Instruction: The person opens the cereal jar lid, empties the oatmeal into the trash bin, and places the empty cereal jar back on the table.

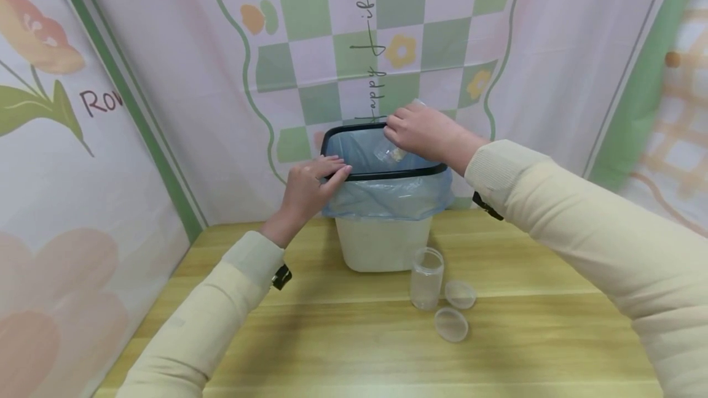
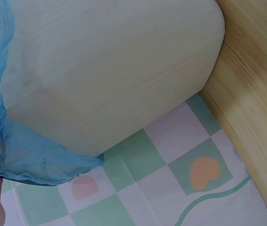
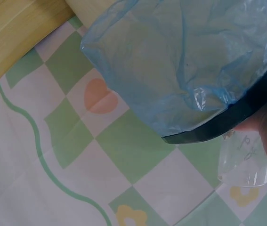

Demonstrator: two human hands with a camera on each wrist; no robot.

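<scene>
My right hand [image 1: 423, 132] grips a clear plastic jar [image 3: 244, 162], tilted over the mouth of a white trash can [image 1: 381, 244]. Something small and pale beige [image 1: 397, 154] shows at the jar's mouth, partly hidden by the hand. A blue trash bag [image 1: 387, 198] lines the can and folds down outside under its black rim [image 1: 381, 175]. At the rim's front left corner, my left hand [image 1: 312, 186] holds on with its thumb over the front edge and fingers along the side. Only a bit of that hand appears in the left wrist view.
An uncovered clear jar [image 1: 426, 281] stands on the wooden table [image 1: 332, 343] just before the can. Two round translucent lids [image 1: 451, 325] lie to its right. Behind the can hangs a checkered cloth [image 1: 354, 35], with another printed cloth [image 1: 66, 201] at left.
</scene>
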